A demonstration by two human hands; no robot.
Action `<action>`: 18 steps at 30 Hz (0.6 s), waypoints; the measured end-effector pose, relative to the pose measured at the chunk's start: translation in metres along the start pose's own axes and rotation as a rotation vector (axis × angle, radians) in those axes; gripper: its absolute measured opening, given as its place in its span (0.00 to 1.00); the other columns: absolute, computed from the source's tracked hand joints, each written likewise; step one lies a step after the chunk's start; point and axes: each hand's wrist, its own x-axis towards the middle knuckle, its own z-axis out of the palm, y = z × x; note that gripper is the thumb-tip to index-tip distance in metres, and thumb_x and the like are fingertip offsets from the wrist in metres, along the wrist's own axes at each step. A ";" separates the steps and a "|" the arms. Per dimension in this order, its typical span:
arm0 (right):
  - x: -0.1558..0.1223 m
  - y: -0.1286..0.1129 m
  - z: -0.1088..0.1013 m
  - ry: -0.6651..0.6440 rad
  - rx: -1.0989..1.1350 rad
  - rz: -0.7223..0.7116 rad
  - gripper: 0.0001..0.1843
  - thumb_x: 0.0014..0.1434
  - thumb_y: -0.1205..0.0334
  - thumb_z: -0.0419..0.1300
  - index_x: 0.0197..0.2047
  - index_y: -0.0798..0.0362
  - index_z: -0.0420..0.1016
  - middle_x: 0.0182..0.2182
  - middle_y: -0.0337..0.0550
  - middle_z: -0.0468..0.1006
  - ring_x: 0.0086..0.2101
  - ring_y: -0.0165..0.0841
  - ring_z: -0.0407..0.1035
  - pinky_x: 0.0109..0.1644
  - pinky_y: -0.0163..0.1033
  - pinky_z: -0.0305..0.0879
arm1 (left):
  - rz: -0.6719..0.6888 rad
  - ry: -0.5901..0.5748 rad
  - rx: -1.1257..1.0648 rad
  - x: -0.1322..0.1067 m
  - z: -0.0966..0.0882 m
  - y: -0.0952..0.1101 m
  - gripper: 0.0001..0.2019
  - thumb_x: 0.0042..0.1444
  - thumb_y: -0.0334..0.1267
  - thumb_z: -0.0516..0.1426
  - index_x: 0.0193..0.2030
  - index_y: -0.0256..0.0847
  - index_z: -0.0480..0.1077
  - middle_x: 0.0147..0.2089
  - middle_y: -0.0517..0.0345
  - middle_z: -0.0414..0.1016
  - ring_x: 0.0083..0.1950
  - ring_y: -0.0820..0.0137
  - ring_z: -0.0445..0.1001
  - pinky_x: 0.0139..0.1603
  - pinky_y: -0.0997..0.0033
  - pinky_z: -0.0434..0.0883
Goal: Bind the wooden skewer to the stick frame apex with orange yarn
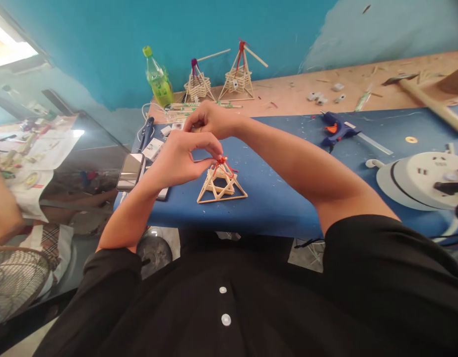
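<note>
Two hands: the left hand (180, 159) pinches red string (222, 160) on a stick pyramid (222, 186), the right hand (210, 119) sits pinched shut just behind.

A workshop: glue gun (335, 130), hammer (429, 101) and wood scraps (377, 69) on the bench (288, 94).

Left hand (180, 158) fingers pinch stick pyramid (222, 182) red apex.

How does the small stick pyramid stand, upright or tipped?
Upright. The stick pyramid rests with its base flat on the blue table, red tie on top, pinched by the left hand.
</note>
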 end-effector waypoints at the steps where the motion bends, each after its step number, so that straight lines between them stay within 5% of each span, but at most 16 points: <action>1: 0.008 0.004 0.004 -0.046 0.000 -0.013 0.12 0.53 0.75 0.59 0.37 0.60 0.83 0.24 0.32 0.73 0.27 0.23 0.59 0.30 0.31 0.51 | -0.023 -0.006 -0.026 0.000 0.000 0.000 0.05 0.59 0.31 0.66 0.39 0.45 0.82 0.40 0.58 0.89 0.48 0.61 0.90 0.51 0.64 0.90; 6: 0.042 0.026 0.019 -0.214 -0.048 -0.002 0.10 0.46 0.80 0.56 0.27 0.57 0.74 0.23 0.30 0.66 0.29 0.23 0.57 0.32 0.32 0.49 | -0.110 -0.032 -0.179 0.001 0.000 0.003 0.04 0.59 0.29 0.65 0.39 0.41 0.81 0.39 0.57 0.88 0.41 0.65 0.90 0.46 0.68 0.90; 10: 0.061 0.040 0.018 -0.287 -0.069 0.078 0.15 0.46 0.78 0.57 0.33 0.57 0.81 0.25 0.31 0.75 0.30 0.25 0.62 0.34 0.34 0.53 | -0.166 -0.094 -0.257 0.002 -0.003 0.004 0.05 0.57 0.30 0.67 0.40 0.42 0.82 0.40 0.57 0.88 0.42 0.64 0.90 0.42 0.70 0.89; 14: 0.078 0.044 0.016 -0.157 -0.170 0.191 0.11 0.52 0.67 0.65 0.39 0.59 0.86 0.34 0.36 0.85 0.33 0.24 0.68 0.39 0.36 0.60 | -0.214 -0.118 -0.294 0.003 -0.004 0.001 0.06 0.56 0.31 0.68 0.41 0.40 0.82 0.40 0.56 0.88 0.41 0.63 0.90 0.42 0.71 0.89; 18: 0.084 0.046 0.012 -0.067 -0.278 0.273 0.12 0.51 0.63 0.71 0.36 0.64 0.85 0.31 0.35 0.85 0.33 0.19 0.69 0.43 0.34 0.62 | -0.214 -0.106 -0.306 0.006 -0.004 -0.003 0.06 0.54 0.29 0.69 0.40 0.39 0.82 0.39 0.55 0.88 0.40 0.64 0.90 0.39 0.72 0.88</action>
